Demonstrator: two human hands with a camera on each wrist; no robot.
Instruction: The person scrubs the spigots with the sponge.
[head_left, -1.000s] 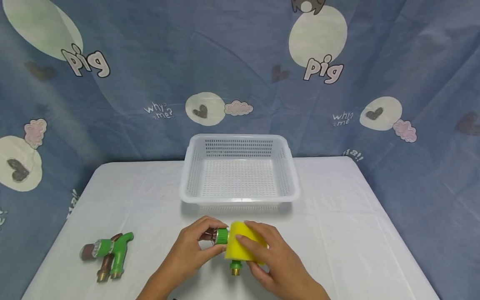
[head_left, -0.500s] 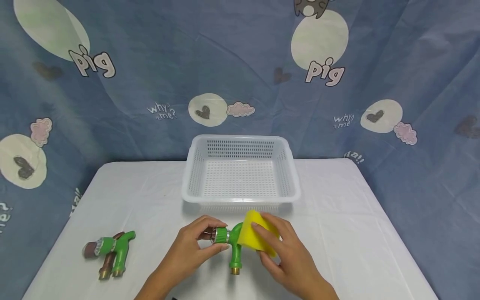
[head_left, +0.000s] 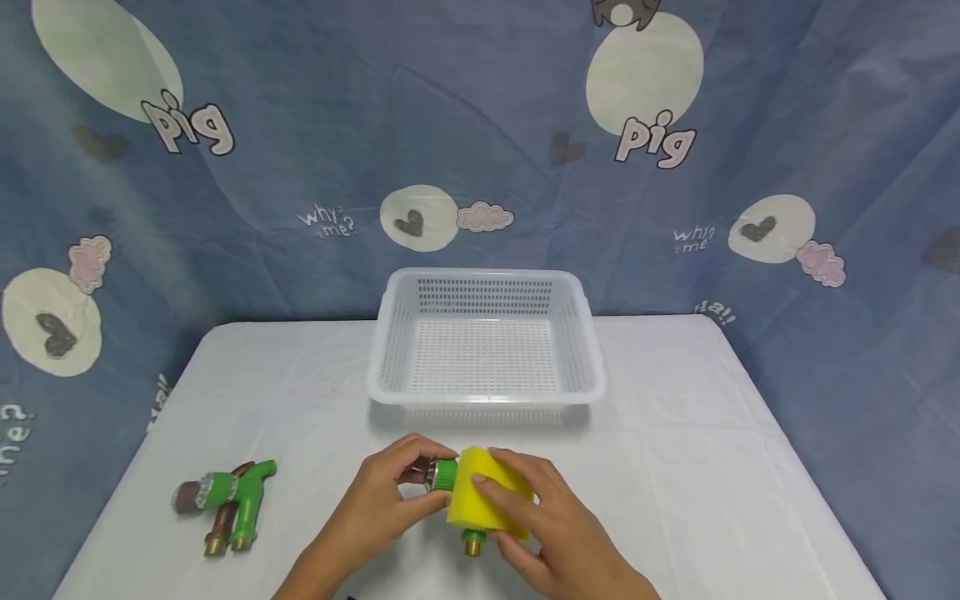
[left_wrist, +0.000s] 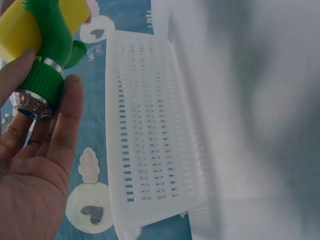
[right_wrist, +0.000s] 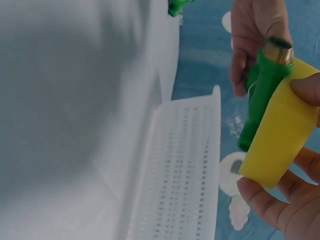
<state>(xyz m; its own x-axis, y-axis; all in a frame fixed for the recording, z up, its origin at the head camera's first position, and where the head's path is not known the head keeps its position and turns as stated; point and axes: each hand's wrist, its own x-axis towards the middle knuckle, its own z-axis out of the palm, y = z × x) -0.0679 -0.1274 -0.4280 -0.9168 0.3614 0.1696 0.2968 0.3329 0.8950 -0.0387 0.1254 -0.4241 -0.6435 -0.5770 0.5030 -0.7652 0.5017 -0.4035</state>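
Note:
My left hand grips a green tap by its ribbed collar end, thumb on one side and fingers on the other. A silver ring shows beside the collar, and a brass threaded end points toward me. In my right hand is a yellow sponge, pressed over the tap's body and hiding most of it in the head view. From the right wrist view, the sponge lies along the green tube, with thumb and fingertips at its edges.
A white perforated basket stands at the back middle of the white-covered table. Off to the left lie a green tap with a brown knob and a brown tube with a brass end. A blue printed curtain hangs behind.
The right hand moved the sponge up and right half a second ago, baring the tap, then brought it back left and down over it. The left hand keeps its hold on the collar.

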